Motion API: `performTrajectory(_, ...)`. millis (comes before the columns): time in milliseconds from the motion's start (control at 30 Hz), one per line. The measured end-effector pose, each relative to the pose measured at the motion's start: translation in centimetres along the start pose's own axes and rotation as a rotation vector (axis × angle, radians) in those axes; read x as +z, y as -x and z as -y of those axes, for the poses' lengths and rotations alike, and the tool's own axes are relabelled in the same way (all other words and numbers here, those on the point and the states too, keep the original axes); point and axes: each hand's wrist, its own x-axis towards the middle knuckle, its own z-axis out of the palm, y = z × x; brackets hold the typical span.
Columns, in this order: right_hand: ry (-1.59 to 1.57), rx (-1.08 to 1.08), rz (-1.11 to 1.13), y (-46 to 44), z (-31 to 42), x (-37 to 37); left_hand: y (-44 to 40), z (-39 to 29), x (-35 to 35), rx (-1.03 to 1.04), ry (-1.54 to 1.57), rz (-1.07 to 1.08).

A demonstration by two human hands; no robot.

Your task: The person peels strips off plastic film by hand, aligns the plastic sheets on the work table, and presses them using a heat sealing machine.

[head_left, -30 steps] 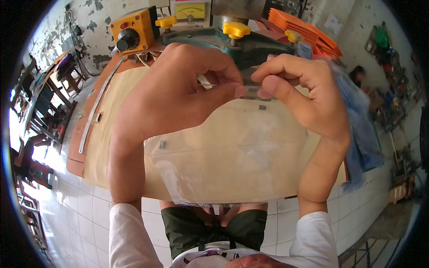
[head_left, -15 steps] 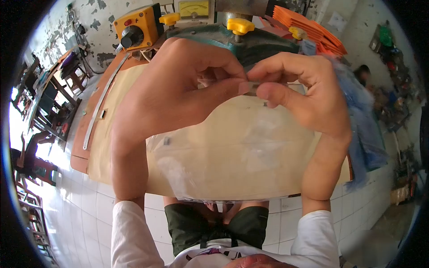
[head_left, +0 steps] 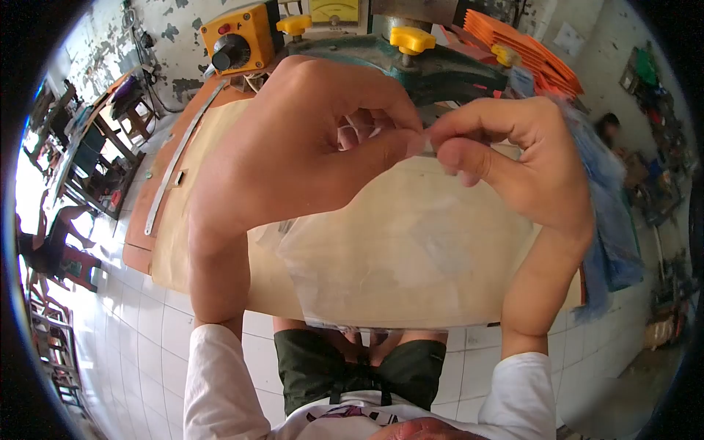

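My left hand [head_left: 315, 147] is raised over the table, with thumb and forefinger pinched together. Facing it, my right hand [head_left: 521, 158] pinches in the same way, its fingertips a small gap from the left ones. Something thin and see-through shows at the fingertips; it looks like clear plastic film. A large clear plastic sheet [head_left: 411, 257] spreads below both hands, down to the front edge of the table. Whether it runs up unbroken into my fingers is hard to see.
A tan board [head_left: 271, 297] covers the tabletop. A metal ruler [head_left: 183, 158] lies at the left. Behind my hands stand a green machine part with a yellow knob [head_left: 412, 40] and a yellow control box [head_left: 238, 40]. Orange folded sheets [head_left: 521, 51] and blue plastic [head_left: 605, 220] are at the right.
The view has shifted slightly, so the whole scene sits a little to the right. My fingertips remain pinched close together, with less of the clear piece showing. The sheet's left edge has shifted right.
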Motion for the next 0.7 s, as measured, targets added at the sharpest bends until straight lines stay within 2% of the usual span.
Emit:
performTrajectory(100,0.019,0.011,0.029,0.2,-0.3,-0.7,0.2,-0.2,-0.3,0.012,0.013,-0.033)
performTrajectory(200,-0.041,0.068,0.019,0.3,-0.8,-1.3,0.9,-0.3,-1.5,-0.094,0.007,0.002)
performTrajectory(367,-0.014,0.089,0.063,0.6,-0.8,-2.3,1.6,0.7,-3.5,-0.103,-0.229,0.101)
performTrajectory(700,0.078,0.107,0.013,0.8,-1.5,-3.1,1.9,1.2,-4.2,0.029,0.003,0.022)
